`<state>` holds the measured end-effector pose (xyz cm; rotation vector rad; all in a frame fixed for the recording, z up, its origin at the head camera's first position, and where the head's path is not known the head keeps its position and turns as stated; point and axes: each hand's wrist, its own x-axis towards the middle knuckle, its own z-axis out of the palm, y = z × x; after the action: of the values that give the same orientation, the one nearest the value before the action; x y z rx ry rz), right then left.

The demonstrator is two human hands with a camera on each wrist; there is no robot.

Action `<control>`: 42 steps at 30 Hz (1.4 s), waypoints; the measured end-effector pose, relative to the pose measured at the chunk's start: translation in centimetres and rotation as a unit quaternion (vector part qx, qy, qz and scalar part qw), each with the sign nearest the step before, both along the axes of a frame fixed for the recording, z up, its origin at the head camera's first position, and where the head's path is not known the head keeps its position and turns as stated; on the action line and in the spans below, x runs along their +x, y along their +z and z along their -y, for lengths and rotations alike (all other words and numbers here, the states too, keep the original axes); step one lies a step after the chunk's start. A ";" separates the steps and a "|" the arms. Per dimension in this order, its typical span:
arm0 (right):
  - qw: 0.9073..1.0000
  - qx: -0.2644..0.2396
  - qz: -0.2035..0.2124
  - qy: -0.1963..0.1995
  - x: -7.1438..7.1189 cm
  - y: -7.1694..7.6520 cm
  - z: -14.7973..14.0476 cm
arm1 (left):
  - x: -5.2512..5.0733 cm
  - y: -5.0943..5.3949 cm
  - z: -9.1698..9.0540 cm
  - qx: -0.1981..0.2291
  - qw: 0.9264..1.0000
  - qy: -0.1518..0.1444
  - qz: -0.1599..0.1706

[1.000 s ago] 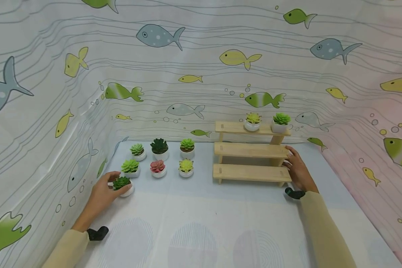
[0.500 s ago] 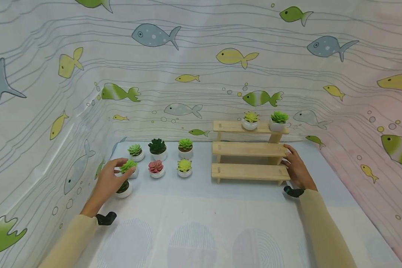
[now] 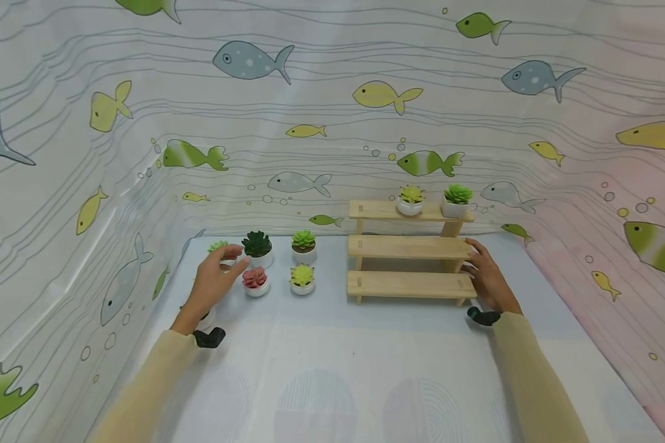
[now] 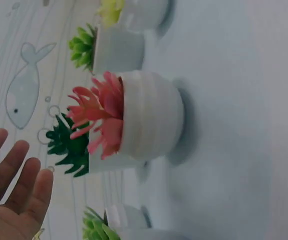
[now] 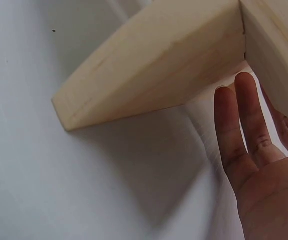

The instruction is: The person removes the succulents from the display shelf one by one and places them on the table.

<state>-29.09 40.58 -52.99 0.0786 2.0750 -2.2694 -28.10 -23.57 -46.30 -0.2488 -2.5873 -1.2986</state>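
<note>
My left hand (image 3: 215, 280) hovers over the left group of potted succulents with nothing in it. In the left wrist view its fingers (image 4: 26, 187) are spread, apart from a red succulent (image 4: 151, 115) in a round white pot. Behind that one stands a dark green succulent (image 3: 257, 247). A light green succulent (image 3: 218, 247) and the pots beneath my left hand are partly hidden. My right hand (image 3: 489, 283) is at the right end of a three-step wooden stand (image 3: 410, 247). Its fingers (image 5: 229, 120) extend fairly straight beside the stand's side piece; contact is hard to tell.
Two succulents, a yellow-green one (image 3: 411, 200) and a green one (image 3: 457, 201), sit on the stand's top step. Another green (image 3: 303, 247) and a yellow-green pot (image 3: 302, 280) stand left of it. A fish-print cloth (image 3: 310, 154) walls the back and sides.
My left hand has left the dark green succulent at the front left, passed over the one behind it and moved right and back towards the red one. My right hand stays at the stand.
</note>
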 end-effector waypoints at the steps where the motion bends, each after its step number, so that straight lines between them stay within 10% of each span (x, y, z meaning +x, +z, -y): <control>1: 1.000 0.002 -0.001 0.001 0.0 0.0 0.0 | -0.2 0.1 -0.4 0.006 1.000 -0.001 0.003; 26: 0.999 -0.033 -0.021 0.021 0.1 0.6 0.1 | -6.5 3.8 -13.4 0.031 0.986 -0.160 -0.027; 42: 1.000 -0.016 -0.005 0.001 0.5 0.7 0.5 | -8.3 5.3 -20.7 0.032 0.973 -0.227 -0.033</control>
<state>-28.55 40.10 -52.26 0.0626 2.0419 -2.3049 -36.44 -2.90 -40.98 -0.8986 -2.5124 -1.4776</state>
